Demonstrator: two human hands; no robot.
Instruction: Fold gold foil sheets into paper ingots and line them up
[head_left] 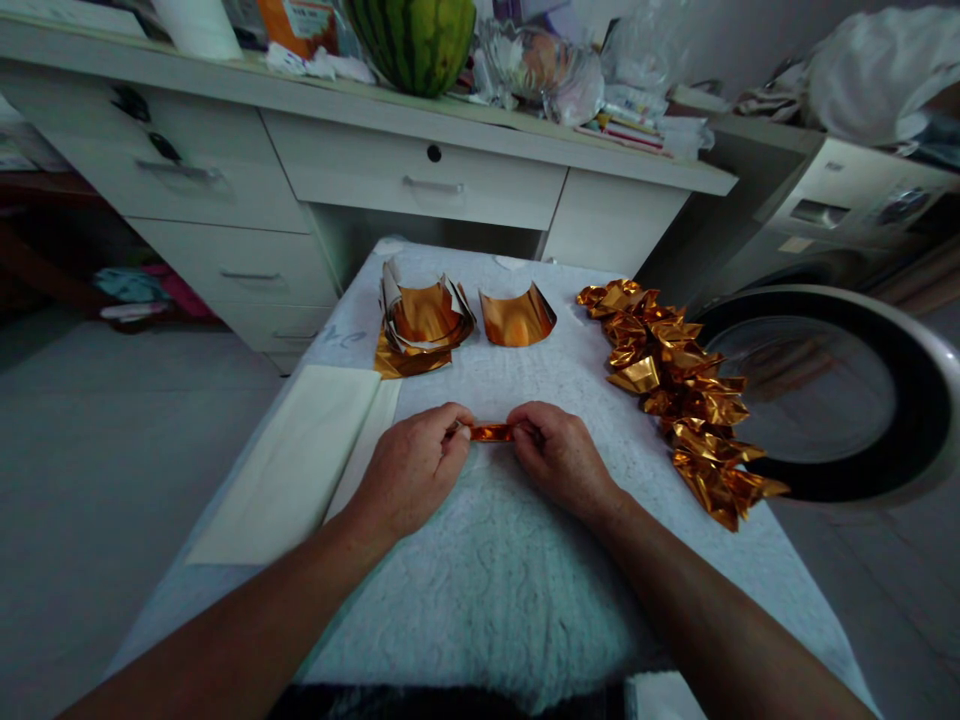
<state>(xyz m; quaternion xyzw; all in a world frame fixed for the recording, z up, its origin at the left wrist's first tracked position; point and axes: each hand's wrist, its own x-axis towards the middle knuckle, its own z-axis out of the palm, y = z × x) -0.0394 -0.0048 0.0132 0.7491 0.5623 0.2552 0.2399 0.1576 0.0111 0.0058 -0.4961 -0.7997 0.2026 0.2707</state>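
A narrow strip of shiny gold foil paper, apparently folded or rolled, spans the gap between my two hands just above the cloth. My left hand pinches its left end between thumb and fingers. At the other end my right hand grips it in the same way; the fingertips partly hide both ends. Beyond the hands lies a stack of curled gold foil sheets, with a single curved gold sheet to its right. Crumpled-looking folded gold foil pieces form a long pile on the right side.
A pale cloth covers the table. White paper sheets lie at left. Behind stands a white desk with drawers, bearing a watermelon and a glass bowl. An open washing machine door reaches close to the table's right edge.
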